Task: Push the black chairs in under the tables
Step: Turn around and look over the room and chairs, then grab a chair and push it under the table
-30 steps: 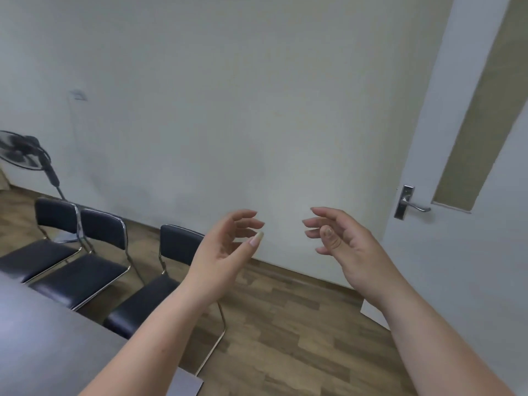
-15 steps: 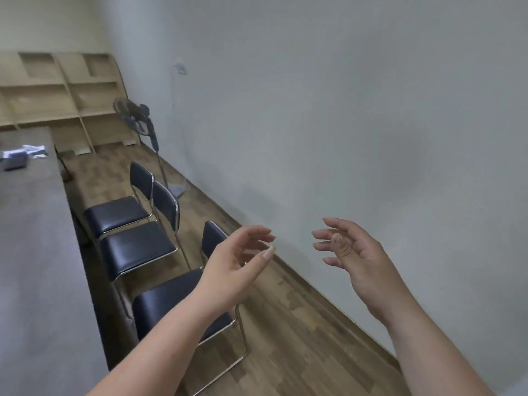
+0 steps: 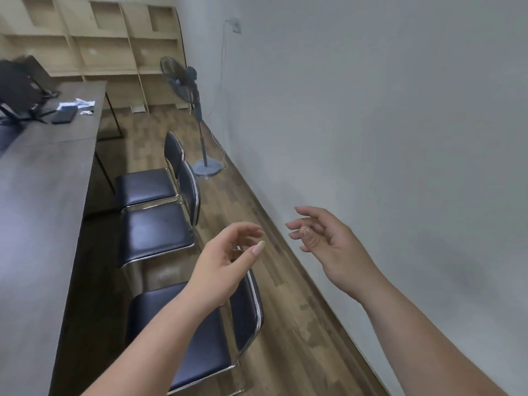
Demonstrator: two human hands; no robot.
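Both forearms reach forward, bare. Left hand [image 3: 225,267]: grip loose, fingers curled and spread, nothing in it; it hangs in the air above the backrest of the nearest chair [image 3: 197,338], not touching as far as can be told. Right hand [image 3: 331,247]: grip likewise loose and empty, fingers apart, raised in front of the white wall [image 3: 385,138], over the strip of wood floor [image 3: 291,324] between chairs and wall.

Three black chairs with chrome frames stand in a row along the right edge of the long grey desk [image 3: 37,224], backrests toward the wall. Nearest chair: seat fully out from the desk, front edge near the desk's side, not under it. Middle chair [image 3: 155,232]: seat also out, front edge close to the desk edge. Far chair [image 3: 145,187]: just beside the middle one, frames almost touching, seat out as well.

Beyond the far chair, a standing fan [image 3: 183,81] on a round base, close to the wall; its cord runs up to a wall socket [image 3: 235,25].

On the far end of the desk: a dark flat item [image 3: 64,117] with crumpled white paper [image 3: 81,104] next to it, and a black object [image 3: 17,90] on the left, blurred, cannot identify.

Back of room: pale wood shelving [image 3: 100,38] across the wall.
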